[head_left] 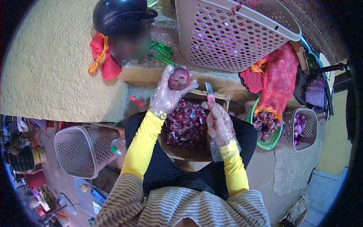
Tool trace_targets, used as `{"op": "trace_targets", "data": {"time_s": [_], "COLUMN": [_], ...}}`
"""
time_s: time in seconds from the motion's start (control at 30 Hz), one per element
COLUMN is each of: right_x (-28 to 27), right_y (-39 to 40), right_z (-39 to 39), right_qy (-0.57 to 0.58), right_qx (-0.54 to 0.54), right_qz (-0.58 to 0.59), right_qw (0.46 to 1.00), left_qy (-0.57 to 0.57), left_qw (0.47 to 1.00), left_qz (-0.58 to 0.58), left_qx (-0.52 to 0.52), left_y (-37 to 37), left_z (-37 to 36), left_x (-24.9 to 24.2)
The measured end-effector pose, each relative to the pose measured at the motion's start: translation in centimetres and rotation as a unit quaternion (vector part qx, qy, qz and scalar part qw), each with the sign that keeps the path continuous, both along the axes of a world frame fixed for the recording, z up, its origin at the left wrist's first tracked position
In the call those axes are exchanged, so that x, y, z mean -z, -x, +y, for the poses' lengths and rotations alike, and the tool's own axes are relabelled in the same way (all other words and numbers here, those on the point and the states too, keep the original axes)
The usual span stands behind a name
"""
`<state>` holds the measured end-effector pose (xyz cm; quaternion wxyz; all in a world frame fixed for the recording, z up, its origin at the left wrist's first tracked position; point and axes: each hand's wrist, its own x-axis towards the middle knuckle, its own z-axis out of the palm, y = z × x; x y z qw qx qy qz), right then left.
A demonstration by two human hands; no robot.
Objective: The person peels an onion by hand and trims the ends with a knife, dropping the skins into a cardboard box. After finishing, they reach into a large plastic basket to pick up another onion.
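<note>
A whole red onion [179,78] rests in my left hand [168,90], with my gloved fingers curved around it. My right hand [221,126], also in a clear plastic glove, is closed around the pink handle of a cutter knife [210,94], its blade pointing up and away from me. The blade is to the right of the onion and apart from it. Below and between both hands, a wooden-edged box [225,101] between my legs holds many onions and loose skins [185,125].
A large grey perforated basket [230,45] stands ahead. Right are a red mesh sack [280,75], a green basket [280,137] with onions and a smaller basket [305,143]. Left are an empty grey basket [72,151], a bottle [119,146], a red cutter [136,101] and a dark helmet [117,15].
</note>
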<state>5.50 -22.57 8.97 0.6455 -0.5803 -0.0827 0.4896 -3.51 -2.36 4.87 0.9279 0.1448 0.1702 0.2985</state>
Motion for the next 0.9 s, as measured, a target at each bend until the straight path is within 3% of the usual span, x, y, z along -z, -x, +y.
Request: {"op": "trace_targets", "data": {"time_s": [0.2,0.3,0.37,0.9], "right_x": [-0.1,0.3,1.3,1.1], "right_y": [0.4,0.2,0.3,0.5], "right_z": [0.1,-0.3,-0.2,0.0], "right_qy": [-0.008,-0.008,-0.065,-0.061], "right_qx": [0.008,-0.044,-0.028,0.015], "right_qz": [0.009,-0.004,-0.045,0.015], "right_qw": [1.0,0.999,0.996,0.998], "left_qy": [0.039,0.006,-0.03,-0.017], "left_qw": [0.999,1.0,0.999,0.999], "left_qz": [-0.008,-0.006,0.01,0.016], "left_qx": [0.014,0.003,-0.008,0.035], "left_y": [0.3,0.3,0.2,-0.2], "left_z": [0.1,-0.1,0.0,0.2], "left_x": [0.1,0.0,0.0,0.5]}}
